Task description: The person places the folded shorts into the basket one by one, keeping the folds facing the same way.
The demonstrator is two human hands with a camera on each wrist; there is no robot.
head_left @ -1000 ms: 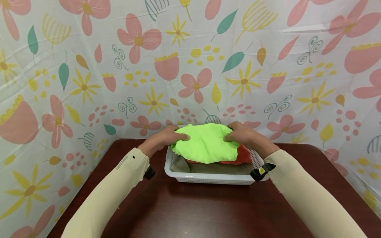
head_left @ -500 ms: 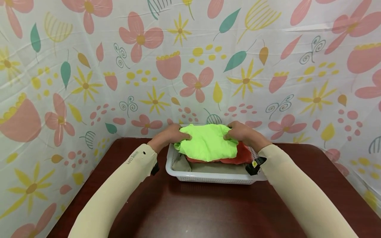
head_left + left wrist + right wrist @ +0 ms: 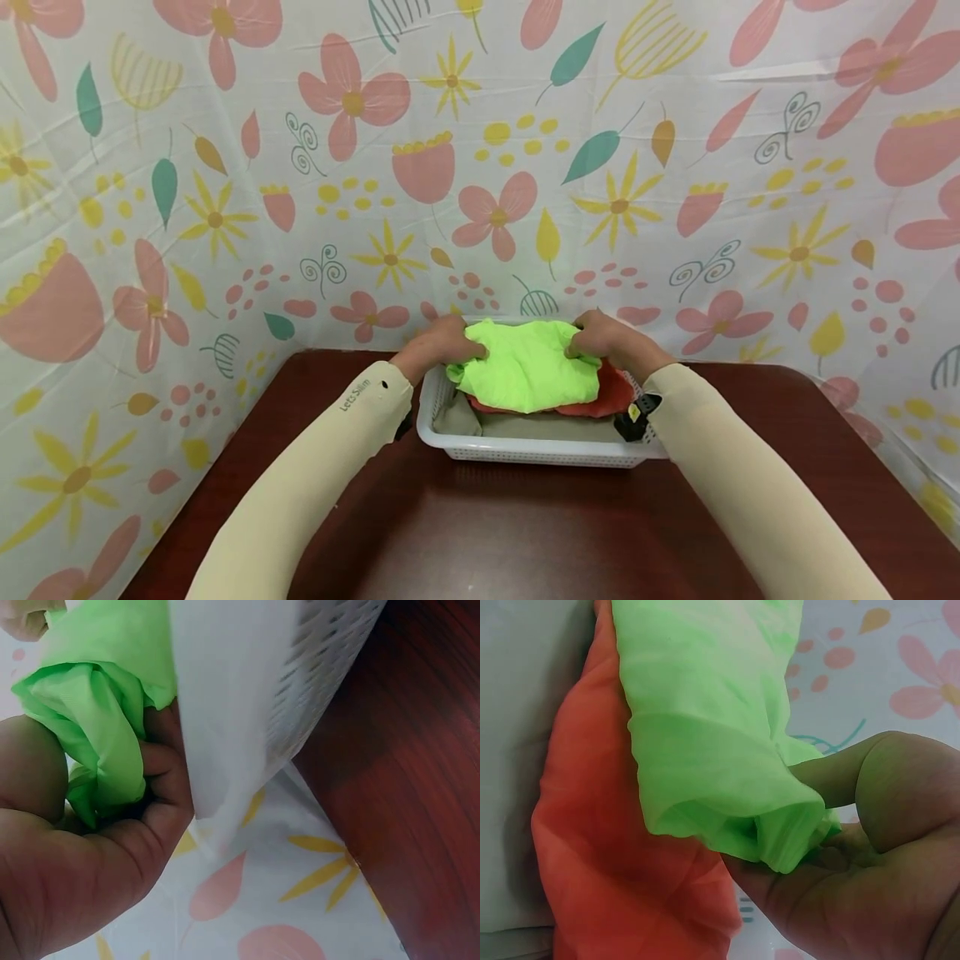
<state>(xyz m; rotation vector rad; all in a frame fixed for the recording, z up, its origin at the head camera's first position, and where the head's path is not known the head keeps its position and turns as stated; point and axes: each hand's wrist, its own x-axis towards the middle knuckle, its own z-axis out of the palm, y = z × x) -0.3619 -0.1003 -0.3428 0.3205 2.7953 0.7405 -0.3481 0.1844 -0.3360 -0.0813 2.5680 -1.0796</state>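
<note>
both hands gripping a bright green cloth over a basket

the left hand (image 3: 438,348) pinches the crumpled bright green cloth (image 3: 528,367) at its 9 o'clock edge, the right hand (image 3: 603,337) bunches its 3 o'clock edge, fingers curled, forearms angled inward. the cloth lies atop an orange-red fabric (image 3: 611,393) in the white perforated plastic basket (image 3: 525,450) at the dark red-brown table (image 3: 525,533)'s 12 o'clock end.
</note>
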